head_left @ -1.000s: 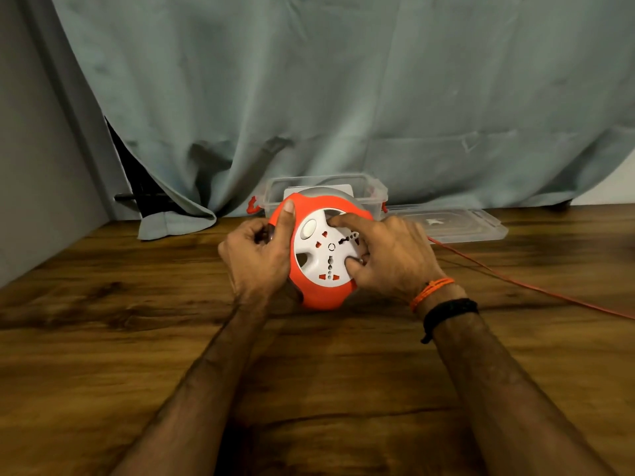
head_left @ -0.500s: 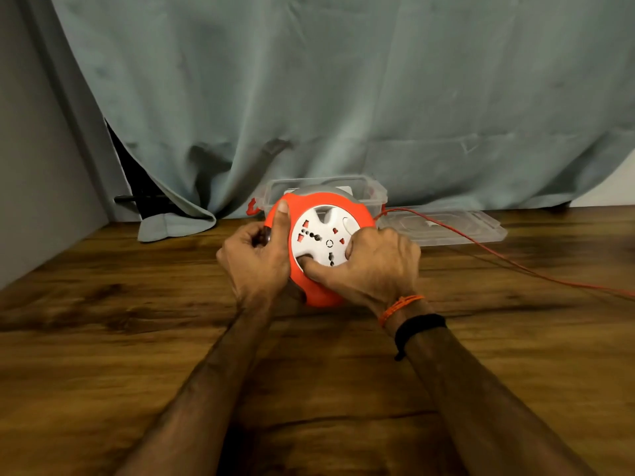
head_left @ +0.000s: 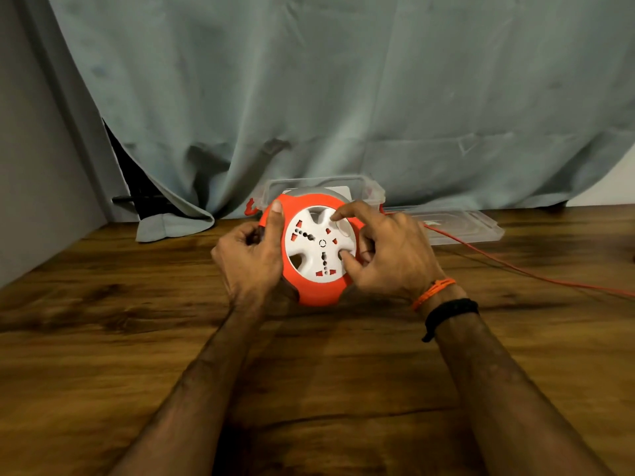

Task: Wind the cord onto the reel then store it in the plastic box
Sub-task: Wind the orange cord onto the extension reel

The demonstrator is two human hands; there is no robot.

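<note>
- The table (head_left: pixel 103 355) is wood-grained and carries everything; both forearms reach forward over it.
- The left hand (head_left: pixel 249 255) grips the orange rim of the reel (head_left: pixel 318 255), thumb laid up along the front edge, the other fingers curled behind.
- The right hand (head_left: pixel 388 255) has its fingers hooked on the reel's white socket face, one fingertip at the upper recess and the thumb in a lower one; it holds the reel's face, not the cord.
- The reel stands on edge between the two hands, its bottom touching the table or just above it; I cannot tell which.
- The cord (head_left: pixel 515 269) leaves the reel behind the right hand and trails far off to the right across the table, so winding looks unfinished.
- Risk, as I judge it: with no hand guiding the cord, slack may loop or snag at the reel's slot, or the fingertips may slip from the shallow recesses.
- Just beyond the hands sits the plastic box (head_left: pixel 372 192), open; its lid (head_left: pixel 481 228) lies beyond the right hand.
- A grey curtain (head_left: pixel 343 97) hangs behind.
</note>
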